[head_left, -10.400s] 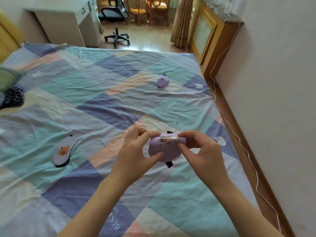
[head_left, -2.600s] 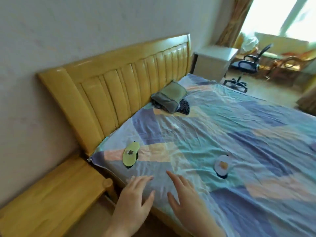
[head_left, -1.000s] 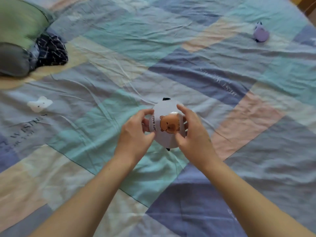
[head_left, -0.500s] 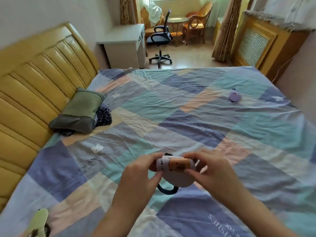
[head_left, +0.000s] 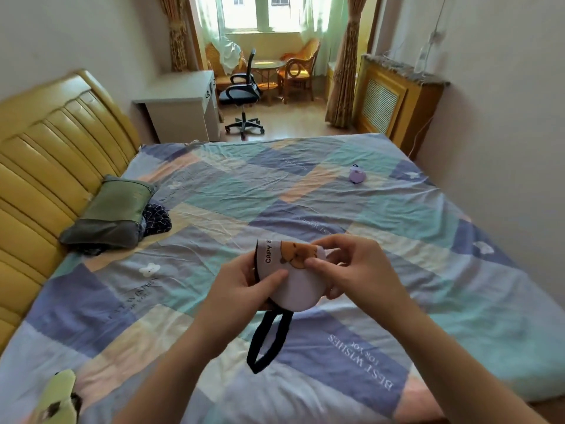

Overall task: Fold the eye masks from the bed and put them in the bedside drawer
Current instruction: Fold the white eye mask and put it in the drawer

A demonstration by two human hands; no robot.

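Observation:
I hold a white eye mask [head_left: 295, 287] with an orange capybara print and "CAPY" lettering above the bed, folded over on itself. My left hand [head_left: 241, 284] pinches its left side and my right hand [head_left: 356, 267] presses its right side with the thumb on the print. Its black elastic strap [head_left: 266, 344] hangs down in a loop below my hands. A purple eye mask [head_left: 357, 175] lies far off on the patchwork bedsheet [head_left: 412, 240]. A green eye mask [head_left: 58, 399] lies at the bottom left corner of the bed. The bedside drawer is out of view.
A yellow wooden headboard [head_left: 46, 166] runs along the left. A green pillow [head_left: 113, 212] and dark checked cloth [head_left: 156, 218] lie near it. Beyond the bed stand a white desk [head_left: 180, 105], an office chair [head_left: 243, 93] and a wooden radiator cover [head_left: 394, 102].
I have raised the capybara mask higher and turned its printed side up; the strap loop now hangs lower. My view has tilted up toward the window.

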